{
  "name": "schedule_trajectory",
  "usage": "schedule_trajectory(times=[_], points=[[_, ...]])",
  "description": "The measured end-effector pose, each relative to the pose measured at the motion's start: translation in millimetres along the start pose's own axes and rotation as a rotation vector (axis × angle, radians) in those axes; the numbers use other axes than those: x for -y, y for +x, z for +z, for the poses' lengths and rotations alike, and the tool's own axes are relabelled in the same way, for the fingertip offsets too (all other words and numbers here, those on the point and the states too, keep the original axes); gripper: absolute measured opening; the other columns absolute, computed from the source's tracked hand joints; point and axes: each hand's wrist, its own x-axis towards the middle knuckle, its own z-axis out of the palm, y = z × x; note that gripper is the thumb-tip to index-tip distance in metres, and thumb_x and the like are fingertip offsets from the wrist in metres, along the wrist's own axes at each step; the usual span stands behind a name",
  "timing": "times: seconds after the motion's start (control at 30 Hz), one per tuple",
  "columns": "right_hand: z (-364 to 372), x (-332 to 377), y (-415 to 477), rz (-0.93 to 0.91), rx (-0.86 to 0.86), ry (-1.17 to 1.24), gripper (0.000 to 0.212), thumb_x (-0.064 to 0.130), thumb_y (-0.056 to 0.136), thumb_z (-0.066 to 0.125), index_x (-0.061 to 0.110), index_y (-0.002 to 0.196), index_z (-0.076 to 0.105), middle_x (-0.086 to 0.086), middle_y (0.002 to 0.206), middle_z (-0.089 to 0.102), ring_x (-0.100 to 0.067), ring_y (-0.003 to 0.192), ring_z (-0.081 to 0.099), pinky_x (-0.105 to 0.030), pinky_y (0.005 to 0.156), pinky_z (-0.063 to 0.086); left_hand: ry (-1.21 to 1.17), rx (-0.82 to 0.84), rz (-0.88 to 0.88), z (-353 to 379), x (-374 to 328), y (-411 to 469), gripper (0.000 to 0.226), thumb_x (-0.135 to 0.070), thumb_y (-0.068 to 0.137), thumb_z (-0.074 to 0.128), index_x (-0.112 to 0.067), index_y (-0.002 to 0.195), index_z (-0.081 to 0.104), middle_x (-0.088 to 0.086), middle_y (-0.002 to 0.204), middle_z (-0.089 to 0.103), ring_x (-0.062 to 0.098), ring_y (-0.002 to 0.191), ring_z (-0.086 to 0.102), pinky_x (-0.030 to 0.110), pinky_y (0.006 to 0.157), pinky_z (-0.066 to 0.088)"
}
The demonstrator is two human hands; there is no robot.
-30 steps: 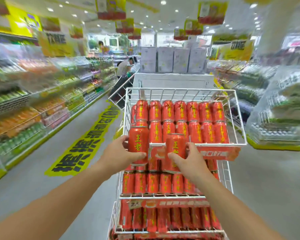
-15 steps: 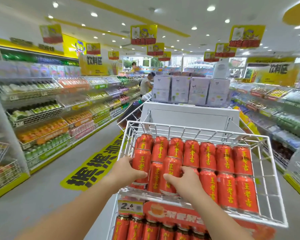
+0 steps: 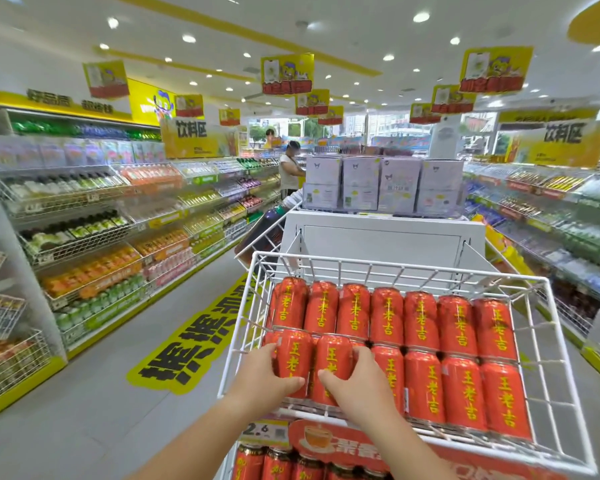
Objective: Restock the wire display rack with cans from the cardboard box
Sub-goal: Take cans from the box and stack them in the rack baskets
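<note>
Reaching over lower cans [image 3: 278,462] and price tag [image 3: 265,433] into top basket of rack. Left hand [image 3: 267,379] wraps left can [image 3: 293,358], fingers curled round side, thumb on near face. Right hand [image 3: 354,386] grips right can [image 3: 329,365] same way. Both cans stand at left end of front row, touching each other.

Handling, by judgement: full cans, heavy for size, rigid, smooth wall slippery, dents if knocked. Take mid-body, full wrap.

Back row [image 3: 388,317] filled behind. Basket [image 3: 395,268] rim beyond. Box not in view.
</note>
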Motion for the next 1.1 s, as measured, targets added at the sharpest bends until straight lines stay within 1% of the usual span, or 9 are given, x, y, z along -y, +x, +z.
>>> schedule_trajectory(times=[0.1,0.27,0.4,0.53,0.67,0.8,0.93,1.03,1.1], points=[[1,-3,-5,-0.008,-0.003,-0.029,0.075,0.055,0.081,0.069,0.018,0.142,0.045,-0.002,0.134,0.054,-0.021,0.125,0.053,-0.035,0.102,0.045,-0.003,-0.024,-0.011,0,-1,-7,0.044,-0.017,0.075,0.087,-0.036,0.095,0.053,-0.015,0.091,0.071,0.001,0.079,0.071,0.023,0.074,0.060],[1,-1,-4,0.004,0.024,-0.037,0.065,0.052,0.086,0.067,0.013,0.136,0.053,-0.001,0.122,0.064,-0.020,0.109,0.061,-0.030,0.088,0.047,0.061,-0.023,0.018,-6,-3,-11,0.039,-0.023,0.078,0.085,-0.029,0.108,0.060,-0.019,0.092,0.069,-0.005,0.081,0.067,0.008,0.063,0.050],[8,7,-3,-0.034,0.031,-0.017,0.048,0.053,0.083,0.070,0.020,0.116,0.061,0.009,0.095,0.067,-0.009,0.082,0.063,-0.024,0.068,0.049,0.103,-0.015,0.022,-13,0,-12,0.029,-0.019,0.082,0.081,-0.024,0.108,0.069,-0.013,0.092,0.073,-0.002,0.081,0.068,0.021,0.074,0.057],[19,14,-3,-0.067,0.043,-0.017,0.048,0.053,0.082,0.069,0.023,0.118,0.057,0.006,0.101,0.069,-0.012,0.087,0.066,-0.034,0.080,0.056,0.279,-0.075,0.028,-22,0,-14,0.023,-0.025,0.086,0.077,-0.024,0.104,0.064,-0.006,0.100,0.064,0.009,0.085,0.066,0.035,0.083,0.057],[22,19,-3,-0.098,0.035,-0.042,0.066,0.053,0.083,0.069,0.021,0.136,0.046,-0.001,0.110,0.066,-0.018,0.095,0.065,-0.032,0.078,0.052,0.515,-0.109,0.066,-19,1,-18,0.053,-0.025,0.095,0.067,-0.010,0.138,0.040,0.009,0.131,0.046,0.024,0.113,0.057,0.033,0.094,0.050],[22,25,-4,-0.129,0.026,-0.076,0.064,0.047,0.088,0.068,0.015,0.141,0.049,-0.004,0.124,0.064,-0.022,0.111,0.061,-0.031,0.089,0.048,0.775,-0.165,0.140,-21,-1,-23,0.074,-0.035,0.099,0.061,-0.007,0.154,0.020,0.005,0.131,0.053,0.018,0.118,0.053,0.025,0.087,0.050],[35,31,-5,-0.104,0.021,-0.028,0.046,0.043,0.090,0.067,0.015,0.124,0.054,0.004,0.096,0.062,-0.016,0.087,0.061,-0.028,0.072,0.046,1.155,-0.226,0.210,-29,2,-25,0.063,-0.049,0.099,0.054,0.000,0.138,0.042,0.012,0.122,0.045,0.026,0.108,0.043,0.034,0.089,0.045],[49,34,-5,-0.078,0.004,-0.047,0.041,0.051,0.087,0.066,0.020,0.109,0.051,0.003,0.090,0.064,-0.016,0.079,0.064,-0.031,0.066,0.051,1.233,-0.264,0.231,-34,18,-19,0.078,-0.056,0.073,0.081,0.002,0.121,0.064,0.014,0.121,0.055,0.030,0.102,0.045,0.041,0.082,0.045],[57,31,-4,-0.077,-0.011,-0.056,0.041,0.055,0.085,0.063,0.022,0.103,0.049,0.000,0.090,0.066,-0.019,0.080,0.066,-0.037,0.071,0.055,1.217,-0.279,0.216,-35,22,-19,0.084,-0.058,0.056,0.090,-0.002,0.116,0.071,0.014,0.125,0.061,0.032,0.107,0.047,0.044,0.082,0.047]])
